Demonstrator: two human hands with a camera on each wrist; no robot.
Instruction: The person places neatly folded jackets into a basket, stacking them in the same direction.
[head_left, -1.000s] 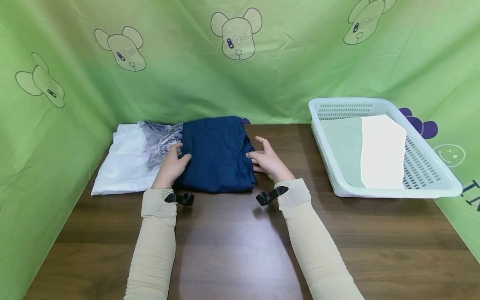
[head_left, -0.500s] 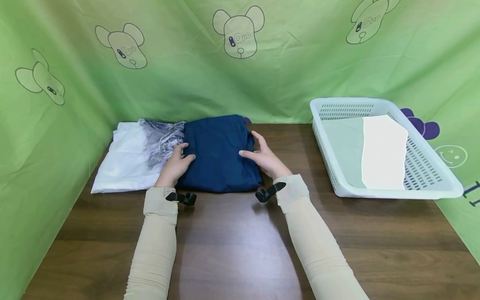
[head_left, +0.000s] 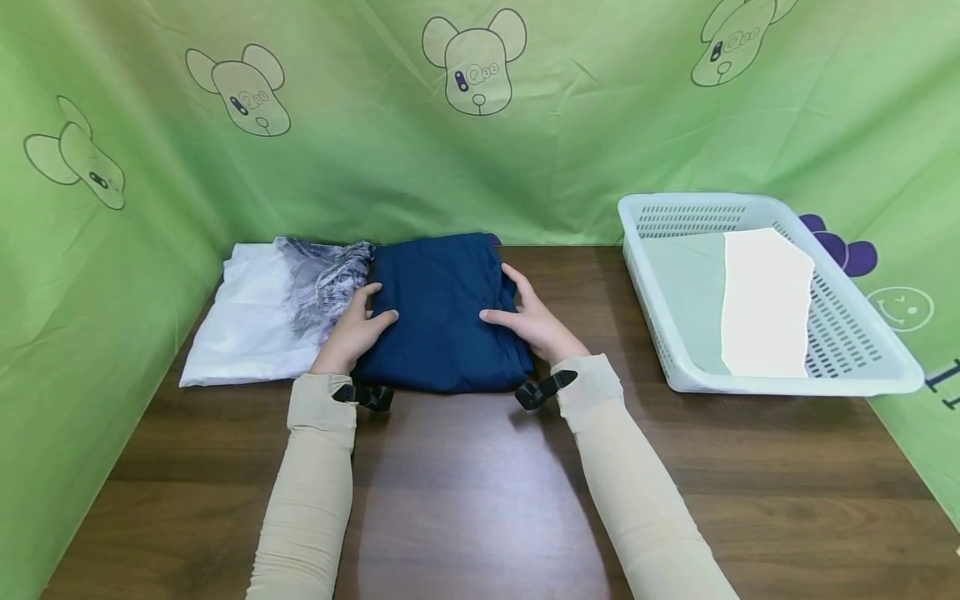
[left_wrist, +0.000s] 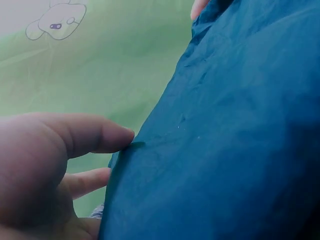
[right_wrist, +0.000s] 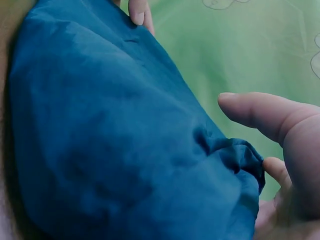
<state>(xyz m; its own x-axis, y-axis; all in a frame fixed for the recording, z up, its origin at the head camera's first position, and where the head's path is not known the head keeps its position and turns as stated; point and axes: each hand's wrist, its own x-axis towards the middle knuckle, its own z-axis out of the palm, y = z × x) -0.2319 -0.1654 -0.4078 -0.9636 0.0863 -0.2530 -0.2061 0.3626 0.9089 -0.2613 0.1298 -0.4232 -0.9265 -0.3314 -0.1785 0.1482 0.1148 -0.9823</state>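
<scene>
A folded navy-blue cloth lies on the table between both hands. My left hand pinches its left edge, the thumb on top and the fingers going behind the edge in the left wrist view. At the opposite side is my right hand, with fingers touching the bunched right edge and the thumb raised off the fabric, as the right wrist view shows. A folded white cloth with a grey print lies directly left of the navy one; my left forearm and hand overlap its near right corner.
A pale blue slotted plastic basket stands at the right; a flat white piece with jagged edges shows inside it. Green printed curtains border the wooden table at the back and sides.
The navy cloth has shifted slightly right, its left edge moving with my left hand. My right hand has come in against the right edge, its thumb now over the cloth.
</scene>
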